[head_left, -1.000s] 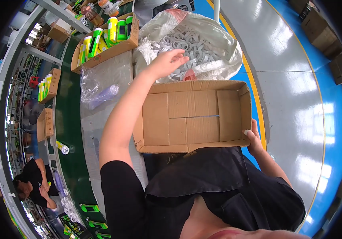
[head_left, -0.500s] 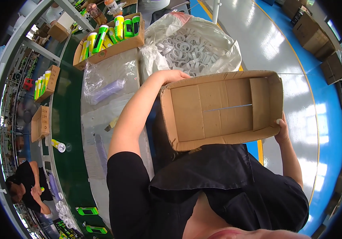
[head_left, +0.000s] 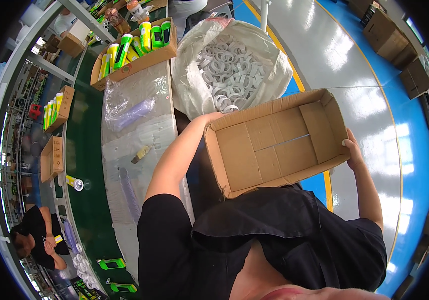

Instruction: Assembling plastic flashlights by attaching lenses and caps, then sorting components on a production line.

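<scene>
An open, shallow cardboard box [head_left: 269, 150] is held up in front of my body, tilted so its bare inside shows flaps meeting over a narrow gap. My left hand [head_left: 213, 116] supports it at the far left rim; its fingers are hidden behind the wall. At the right end my right hand [head_left: 353, 150] grips the box, with the thumb over the rim and the other fingers out of sight. Just beyond the box, a large white woven sack [head_left: 187, 75] stands open, filled with white plastic rings [head_left: 232, 67].
To the left runs a table [head_left: 147, 140] bearing wrapped purple film [head_left: 137, 115] and a brush-like tool [head_left: 141, 154]. A carton of green and yellow cylinders [head_left: 139, 67] stands at its far end. Another person [head_left: 42, 230] works at the far left. A striped floor [head_left: 324, 60] lies right.
The box has come slightly nearer and turned counter-clockwise, its left end lower in the picture. Both hands moved with it. More of the sack shows.
</scene>
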`<state>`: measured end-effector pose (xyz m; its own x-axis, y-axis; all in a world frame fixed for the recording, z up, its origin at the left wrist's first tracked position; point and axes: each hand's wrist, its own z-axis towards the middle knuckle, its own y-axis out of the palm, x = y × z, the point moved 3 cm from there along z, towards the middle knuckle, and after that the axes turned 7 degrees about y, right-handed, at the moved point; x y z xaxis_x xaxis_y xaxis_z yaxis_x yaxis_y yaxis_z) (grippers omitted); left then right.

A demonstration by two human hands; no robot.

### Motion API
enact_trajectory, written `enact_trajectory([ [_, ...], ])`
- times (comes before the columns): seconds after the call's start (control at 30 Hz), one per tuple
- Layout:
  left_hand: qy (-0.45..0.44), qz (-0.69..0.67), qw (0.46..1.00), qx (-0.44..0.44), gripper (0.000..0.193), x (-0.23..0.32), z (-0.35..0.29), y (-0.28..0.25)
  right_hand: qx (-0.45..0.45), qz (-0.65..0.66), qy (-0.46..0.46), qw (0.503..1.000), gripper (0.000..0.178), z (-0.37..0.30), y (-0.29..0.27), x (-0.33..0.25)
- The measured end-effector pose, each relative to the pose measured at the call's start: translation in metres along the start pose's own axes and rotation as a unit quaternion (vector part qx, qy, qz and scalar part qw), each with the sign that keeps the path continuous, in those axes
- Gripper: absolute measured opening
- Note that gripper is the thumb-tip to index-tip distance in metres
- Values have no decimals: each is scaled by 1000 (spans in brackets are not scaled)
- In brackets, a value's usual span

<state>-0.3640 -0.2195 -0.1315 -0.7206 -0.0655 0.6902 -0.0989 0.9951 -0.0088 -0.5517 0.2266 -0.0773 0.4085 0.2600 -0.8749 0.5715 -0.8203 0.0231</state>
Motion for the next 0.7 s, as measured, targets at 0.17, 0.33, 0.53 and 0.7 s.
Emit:
enact_trajectory([
  [0.17,43,-61,997,-21,72,11,-21,-21,10,-7,1,1000,54,21,8,9],
  [0.33,96,-92,990,-41,70,7,-30,-58,-34,-34,15,999,50,21,57,24],
  [0.53,223,349,908,59,64,6,-40,-56,-4,-98,30,995,48,1,102,51],
  [0.7,355,394,828,184,31,-35,-42,21,-41,-110,177,977,60,-2,54,22],
])
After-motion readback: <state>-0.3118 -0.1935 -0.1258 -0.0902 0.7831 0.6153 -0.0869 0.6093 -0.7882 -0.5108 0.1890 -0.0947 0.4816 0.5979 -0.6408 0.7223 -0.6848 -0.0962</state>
